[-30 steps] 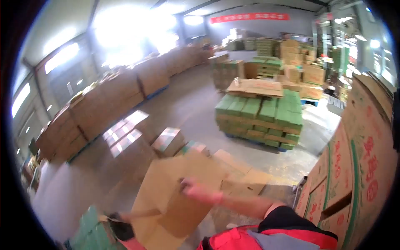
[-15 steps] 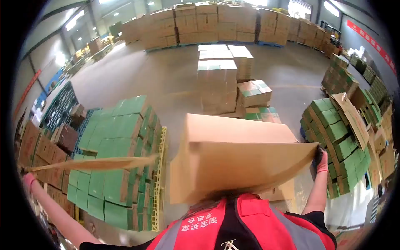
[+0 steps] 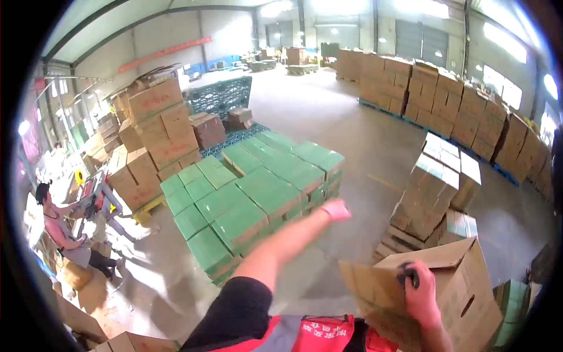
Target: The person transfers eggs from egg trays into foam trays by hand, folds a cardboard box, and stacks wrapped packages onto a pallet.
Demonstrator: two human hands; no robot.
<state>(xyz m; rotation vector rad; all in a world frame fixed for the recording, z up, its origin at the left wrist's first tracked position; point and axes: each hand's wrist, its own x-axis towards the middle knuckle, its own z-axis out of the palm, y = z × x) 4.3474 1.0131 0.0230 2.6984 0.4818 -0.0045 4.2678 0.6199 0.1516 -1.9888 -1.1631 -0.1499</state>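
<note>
Right hand point(image 3: 421, 290) is seen curled at a cardboard panel point(image 3: 375, 287), whose edge is pinched between thumb and fingers. Just beside it, at the lower right, is a brown carton point(image 3: 478, 276), with a slot cut in its side; whether panel and carton are joined cannot be told. Left hand point(image 3: 337, 210) is stretched forward and blurred beside a stack of green boxes point(image 3: 267, 188); whether its fingers are spread or pressed together cannot be told. Beyond the carton, shiny-topped boxes point(image 3: 431, 188) are stacked on the floor. Farther off, a long row of brown cartons point(image 3: 434, 88) is set on blue pallets point(image 3: 422, 123). At the left, well apart, a co-worker point(image 3: 70, 234) is seen with arms held toward a machine point(image 3: 94, 193).
</note>
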